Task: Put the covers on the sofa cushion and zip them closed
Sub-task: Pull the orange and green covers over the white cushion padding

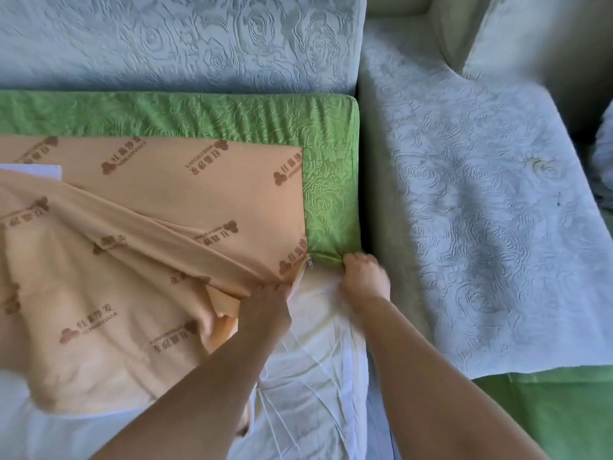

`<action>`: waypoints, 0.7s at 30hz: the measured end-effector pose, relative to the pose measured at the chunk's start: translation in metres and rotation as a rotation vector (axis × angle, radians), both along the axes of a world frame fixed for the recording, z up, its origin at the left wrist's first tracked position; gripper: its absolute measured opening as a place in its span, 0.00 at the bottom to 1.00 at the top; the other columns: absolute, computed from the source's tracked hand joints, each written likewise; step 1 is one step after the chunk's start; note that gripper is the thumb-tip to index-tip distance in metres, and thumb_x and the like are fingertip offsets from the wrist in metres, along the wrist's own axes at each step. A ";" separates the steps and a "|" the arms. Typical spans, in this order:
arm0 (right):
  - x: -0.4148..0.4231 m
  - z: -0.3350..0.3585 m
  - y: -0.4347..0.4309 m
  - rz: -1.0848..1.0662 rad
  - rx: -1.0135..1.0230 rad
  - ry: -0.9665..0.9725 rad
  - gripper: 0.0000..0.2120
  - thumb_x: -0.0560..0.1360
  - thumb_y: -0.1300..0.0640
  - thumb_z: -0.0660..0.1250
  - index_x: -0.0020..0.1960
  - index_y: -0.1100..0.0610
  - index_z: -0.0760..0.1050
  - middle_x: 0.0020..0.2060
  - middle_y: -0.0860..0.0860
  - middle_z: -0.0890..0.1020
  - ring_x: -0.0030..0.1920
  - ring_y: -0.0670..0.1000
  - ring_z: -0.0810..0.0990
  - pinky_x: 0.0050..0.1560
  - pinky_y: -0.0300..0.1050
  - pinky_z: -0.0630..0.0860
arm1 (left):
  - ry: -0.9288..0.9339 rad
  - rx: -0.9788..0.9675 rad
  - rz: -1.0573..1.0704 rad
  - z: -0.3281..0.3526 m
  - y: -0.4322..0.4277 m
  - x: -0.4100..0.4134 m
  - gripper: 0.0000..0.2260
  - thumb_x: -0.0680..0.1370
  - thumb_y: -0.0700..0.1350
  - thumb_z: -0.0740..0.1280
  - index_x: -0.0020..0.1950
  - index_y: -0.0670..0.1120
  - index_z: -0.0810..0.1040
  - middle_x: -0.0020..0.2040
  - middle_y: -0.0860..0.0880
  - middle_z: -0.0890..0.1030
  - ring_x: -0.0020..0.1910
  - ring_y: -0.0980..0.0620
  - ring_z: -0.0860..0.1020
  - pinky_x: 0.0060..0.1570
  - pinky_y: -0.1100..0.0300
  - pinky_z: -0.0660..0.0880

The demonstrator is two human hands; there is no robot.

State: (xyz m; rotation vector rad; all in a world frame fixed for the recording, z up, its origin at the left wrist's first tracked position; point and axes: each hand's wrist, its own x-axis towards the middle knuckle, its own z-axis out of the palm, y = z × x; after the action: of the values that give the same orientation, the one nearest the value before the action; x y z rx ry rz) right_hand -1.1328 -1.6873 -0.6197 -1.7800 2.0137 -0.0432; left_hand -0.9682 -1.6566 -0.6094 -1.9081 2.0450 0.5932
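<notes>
Sofa cushion (318,330) lies flat on the sofa seat, in front of the grey embossed backrest (199,38). Its white inner is exposed along the near side and at the near right corner. The cover (199,200) is part way on: peach panel with brown printed logos faces up, green border (328,200) wraps the far edge and the right end. The near part of the peach panel is loose and rumpled, lifted in a fold running from the left towards the zipper area, not lying flat on the cushion. Zipper pull (310,263) sits at the near right corner, just where the peach panel meets the green border; the opening beside it is unzipped, white showing below. Left hand (267,308) is just below and left of the pull, fingers (275,288) curled and pinching the loose peach edge of the cover. Right hand (365,278) is at the near right corner, its fingers (356,258) curled over the lower edge of the green border, gripping it, wrist over the white inner. Hands are near each other, pull between them. Grey embossed seat section (481,227) lies to the right, touching the cushion's right end. Green fabric (547,419) at bottom right.
</notes>
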 end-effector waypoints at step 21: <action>0.200 0.067 0.196 -0.412 0.572 -0.591 0.13 0.79 0.53 0.57 0.36 0.45 0.66 0.49 0.52 0.76 0.47 0.51 0.72 0.46 0.39 0.69 | 0.430 0.340 0.659 0.077 0.145 0.157 0.15 0.78 0.46 0.60 0.61 0.42 0.76 0.61 0.43 0.77 0.60 0.44 0.74 0.54 0.57 0.70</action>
State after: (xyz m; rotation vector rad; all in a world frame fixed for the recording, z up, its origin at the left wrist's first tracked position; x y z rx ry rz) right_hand -0.9331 -1.4913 -0.5528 -0.8544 1.6856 -0.0961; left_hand -0.8110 -1.5112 -0.5326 -2.3553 1.3261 1.5047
